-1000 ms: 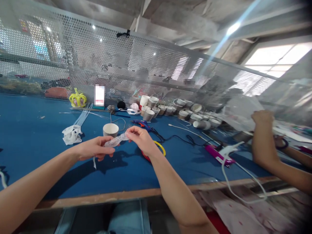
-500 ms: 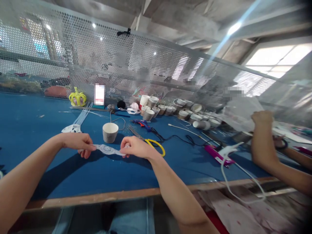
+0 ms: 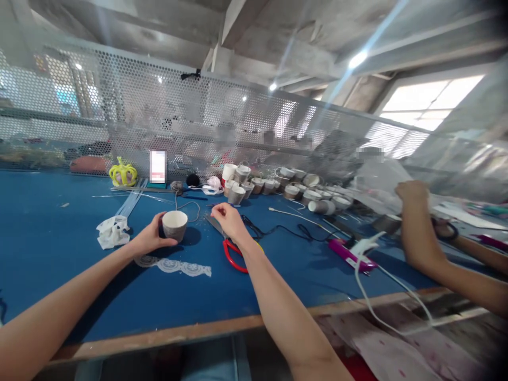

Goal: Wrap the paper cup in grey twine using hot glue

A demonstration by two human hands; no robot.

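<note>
My left hand (image 3: 153,235) curls round a small grey cup (image 3: 174,227) with a white inside, thumb in front, fingers behind. Just below it a strip of white lace (image 3: 178,265) lies flat on the blue table. My right hand (image 3: 227,217) is closed over the blue hot glue gun, which it almost wholly hides; the gun's black cord (image 3: 250,225) runs out to the right. Under my right wrist lie scissors (image 3: 234,258) with red and yellow handles, blades pointing up and left.
A crumpled white lace bundle (image 3: 113,232) lies left. Grey yarn (image 3: 177,187), a yellow crown-shaped piece (image 3: 123,173) and many grey cups (image 3: 311,196) line the perforated screen. At right are a magenta tool (image 3: 351,256), a white cable and a co-worker's arm (image 3: 420,227) by a plastic bag.
Both hands have let go of the lace strip, which now lies on the table. My left hand has taken hold of the cup. My right hand has moved up and right onto the glue gun.
</note>
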